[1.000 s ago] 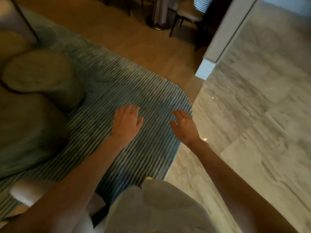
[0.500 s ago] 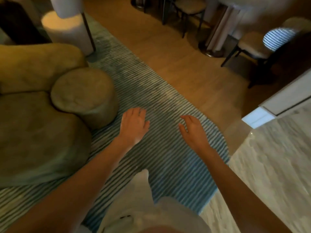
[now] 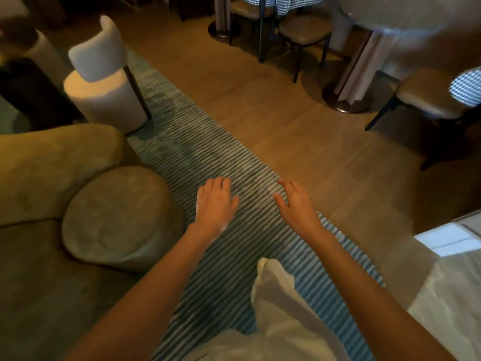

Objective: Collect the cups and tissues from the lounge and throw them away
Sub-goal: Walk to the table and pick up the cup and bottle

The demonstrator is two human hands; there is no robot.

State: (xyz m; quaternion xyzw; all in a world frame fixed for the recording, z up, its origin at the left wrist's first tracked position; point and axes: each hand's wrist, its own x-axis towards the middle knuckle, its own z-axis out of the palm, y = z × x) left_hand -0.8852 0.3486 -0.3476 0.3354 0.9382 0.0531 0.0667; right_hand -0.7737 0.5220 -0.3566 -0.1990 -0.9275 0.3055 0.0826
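My left hand (image 3: 215, 201) and my right hand (image 3: 295, 203) are both stretched out in front of me, palms down, above a blue-green striped rug (image 3: 208, 157). The fingers of each hand are relaxed and hold nothing. No cup and no tissue shows anywhere in the head view. My white trouser leg (image 3: 276, 295) steps forward onto the rug below the hands.
An olive sofa (image 3: 46, 168) with a round cushion (image 3: 117, 217) fills the left. A white round-seated chair (image 3: 104, 87) stands beyond it. Dining chairs (image 3: 302, 32) and a round pedestal table (image 3: 351, 82) stand on the wooden floor (image 3: 286, 121) ahead. A white wall corner (image 3: 453, 238) is at right.
The view has swung left and forward from the marble floor towards the lounge; the sofa, white chair and dining furniture have come into sight. Both hands stay held out, empty.
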